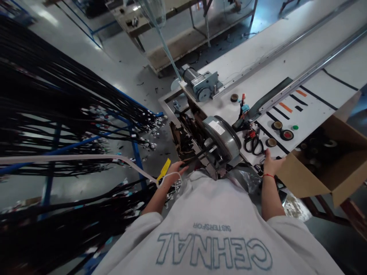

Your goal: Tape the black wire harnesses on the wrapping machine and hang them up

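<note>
My left hand [172, 173] is left of the grey round motor-like machine [222, 139], its fingers stretched toward the machine's frame. It looks open, with nothing visible in it. A pale cord with a yellow tag [164, 170] crosses in front of the left wrist. My right hand [272, 163] is at the front edge of the white table [309, 97], thumb up and fingers apart, close to the flap of a cardboard box [299, 177]. Black-handled scissors [253, 145] and a tape roll [271, 142] lie just beyond it.
Black cable bundles [94, 84] with white connectors hang on a blue rack [139, 162] at left. More tape rolls [277, 125], a green button-like piece [295, 127] and a metal rail [321, 61] are on the table. A smaller motor [197, 82] is mounted at its far end.
</note>
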